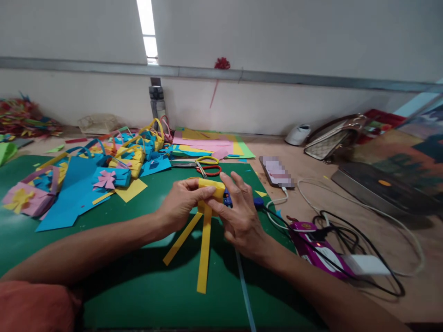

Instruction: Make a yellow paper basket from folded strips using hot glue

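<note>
My left hand [182,203] pinches a small folded yellow paper piece [212,188] between thumb and fingers, above the green mat. On its other side, my right hand [240,214] grips the same piece, thumb against its front and fingers raised around the edge. Two yellow paper strips lie below: a slanted one [182,240] on the left and a longer one [204,253] reaching toward me. Whether they join the folded piece is hidden by my fingers. A blue tool [258,203] with a black cord is partly covered behind my right hand.
Scissors [207,167] lie just beyond my hands. Small paper baskets [128,159] and blue paper [69,198] crowd the left. A charging phone [277,171], a purple power strip [318,249] and tangled cords are on the right. A blue strip [245,286] runs toward me.
</note>
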The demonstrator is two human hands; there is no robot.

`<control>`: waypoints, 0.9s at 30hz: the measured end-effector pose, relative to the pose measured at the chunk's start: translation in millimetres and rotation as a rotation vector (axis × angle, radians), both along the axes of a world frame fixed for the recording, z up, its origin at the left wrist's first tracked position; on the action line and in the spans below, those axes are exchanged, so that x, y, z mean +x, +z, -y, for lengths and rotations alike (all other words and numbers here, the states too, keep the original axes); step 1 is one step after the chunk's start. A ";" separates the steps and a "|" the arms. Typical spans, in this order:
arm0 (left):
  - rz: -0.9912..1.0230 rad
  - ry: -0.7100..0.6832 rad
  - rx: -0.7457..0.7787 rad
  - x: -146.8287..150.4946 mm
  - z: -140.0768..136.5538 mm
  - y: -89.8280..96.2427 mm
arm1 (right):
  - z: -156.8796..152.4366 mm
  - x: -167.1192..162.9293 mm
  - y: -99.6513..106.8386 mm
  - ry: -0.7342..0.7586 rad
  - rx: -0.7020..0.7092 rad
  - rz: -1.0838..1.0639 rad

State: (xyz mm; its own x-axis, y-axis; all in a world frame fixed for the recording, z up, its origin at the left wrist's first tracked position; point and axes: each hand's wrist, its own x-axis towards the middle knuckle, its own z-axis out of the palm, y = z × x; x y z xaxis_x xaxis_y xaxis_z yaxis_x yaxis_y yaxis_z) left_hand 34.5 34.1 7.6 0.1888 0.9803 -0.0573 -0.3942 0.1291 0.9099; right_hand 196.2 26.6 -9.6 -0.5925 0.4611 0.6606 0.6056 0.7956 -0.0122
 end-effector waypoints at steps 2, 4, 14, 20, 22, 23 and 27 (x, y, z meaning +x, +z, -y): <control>-0.014 -0.002 0.031 -1.2 0.5 -1.2 | 0.8 -1.1 2.2 0.029 -0.014 -0.074; -0.050 -0.007 0.069 -2.4 2.3 -1.5 | 1.7 -1.4 6.3 0.071 -0.047 -0.193; -0.341 -0.005 0.186 -1.6 16.5 5.5 | 3.7 -1.3 20.8 -0.108 -0.365 -0.494; -0.319 -0.002 0.207 -1.5 16.4 3.7 | 6.4 -3.2 21.3 -0.128 -0.401 -0.515; -0.302 -0.004 0.192 -1.9 15.2 3.0 | 6.4 -2.8 20.1 -0.126 -0.413 -0.540; -0.298 -0.007 0.182 -2.1 14.7 2.7 | 6.3 -2.5 19.4 -0.123 -0.415 -0.550; -0.262 -0.023 0.139 -2.4 12.8 1.5 | 6.3 -1.7 18.3 -0.137 -0.410 -0.571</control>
